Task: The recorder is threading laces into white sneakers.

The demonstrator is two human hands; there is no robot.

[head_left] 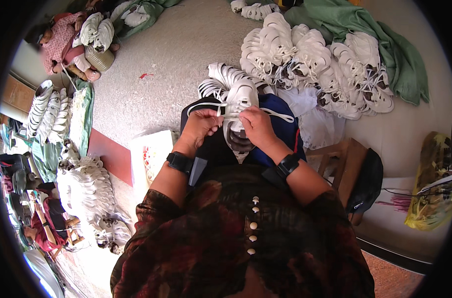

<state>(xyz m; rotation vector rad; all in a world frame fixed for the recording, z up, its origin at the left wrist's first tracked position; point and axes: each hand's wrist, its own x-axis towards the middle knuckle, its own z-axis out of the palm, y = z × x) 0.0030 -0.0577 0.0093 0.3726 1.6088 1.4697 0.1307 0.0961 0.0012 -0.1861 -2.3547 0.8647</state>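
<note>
One white shoe (240,107) sits upright on the person's lap, toe pointing away, its dark inside showing. Both hands work at it: the left hand (202,124) is pinched shut on a flat white lace (202,105), and the right hand (255,124) is closed on the lace at the eyelets. Two black wristbands (179,162). Beyond the knees lies a heap (315,64) of white shoes, too many to count, on a speckled floor (181,54), beside crumpled green cloth (384,44).

both hands (231,126) lacing white shoe (241,99), shoe piles (315,64)
</note>
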